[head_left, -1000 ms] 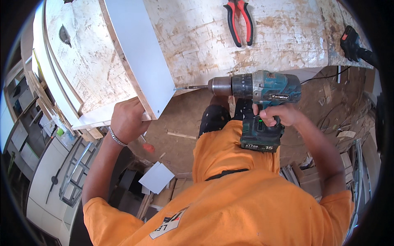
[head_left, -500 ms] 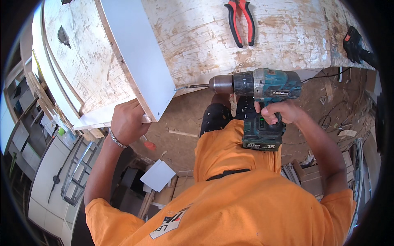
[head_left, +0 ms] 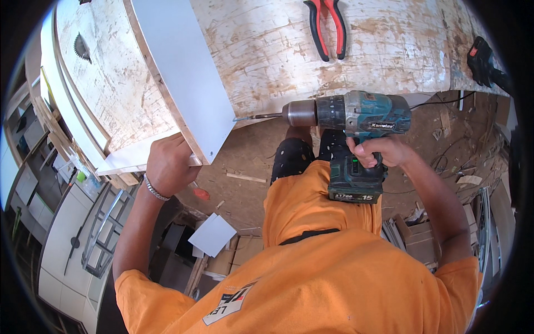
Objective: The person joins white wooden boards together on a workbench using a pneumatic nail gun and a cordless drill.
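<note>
A: Where is the drill [head_left: 370,114]?

B: In the right hand [head_left: 384,151], whose fingers wrap its grip above the dark battery [head_left: 356,181]. It appears just this side of the near edge of the worktop [head_left: 278,72], its chuck [head_left: 300,114] pointing left.

A: And the bit [head_left: 261,116]?

B: Its tip sits right by the right-hand corner of the white panel [head_left: 189,72] (whether it actually touches is too fine to tell). The panel stretches away from the near side, with a small dark spot close to its lower corner.

A: What does the left hand [head_left: 171,161] do?

B: It closes on the panel's near end, knuckles up, fingertips partly hidden by the edge. A silver bracelet [head_left: 156,189] circles that wrist.

A: Anything else on the worktop?

B: Red and black pliers [head_left: 328,28] lie beyond the drill, handles toward the near edge. A toothed saw blade [head_left: 82,48] is to the left of the panel, and a black tool [head_left: 481,61] rests at the far right.

A: Below?

B: Pale sheets [head_left: 213,235] lie low, left of the orange shirt [head_left: 334,278].
</note>
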{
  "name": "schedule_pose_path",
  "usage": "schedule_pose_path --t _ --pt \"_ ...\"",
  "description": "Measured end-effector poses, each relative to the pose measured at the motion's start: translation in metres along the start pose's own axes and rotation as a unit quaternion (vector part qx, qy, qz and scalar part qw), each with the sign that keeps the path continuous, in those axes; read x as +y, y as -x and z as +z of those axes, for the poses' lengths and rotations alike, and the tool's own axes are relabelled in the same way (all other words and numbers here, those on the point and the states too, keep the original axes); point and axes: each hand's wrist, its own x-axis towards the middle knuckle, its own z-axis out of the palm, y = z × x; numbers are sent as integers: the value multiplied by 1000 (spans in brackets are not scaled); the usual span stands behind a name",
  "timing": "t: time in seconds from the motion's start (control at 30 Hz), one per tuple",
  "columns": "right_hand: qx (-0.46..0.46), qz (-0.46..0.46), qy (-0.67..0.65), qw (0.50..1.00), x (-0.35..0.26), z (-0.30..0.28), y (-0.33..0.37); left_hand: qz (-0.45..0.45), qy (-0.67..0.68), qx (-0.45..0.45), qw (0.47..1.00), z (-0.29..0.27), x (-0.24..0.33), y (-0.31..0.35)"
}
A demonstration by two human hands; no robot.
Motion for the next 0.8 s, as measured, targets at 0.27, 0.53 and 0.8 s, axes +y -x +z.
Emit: schedule_pose_path --t 0.27,0.53,0.8 --pt "-6 2 19 1000 2 0 1 -8 -2 -2 1000 -1 3 1" --pt "-7 -13 42 999 -1 5 2 -4 -1 -1 1000 -1 1 1" --pt "0 -7 64 998 -2 6 2 -3 6 6 1000 0 1 0"
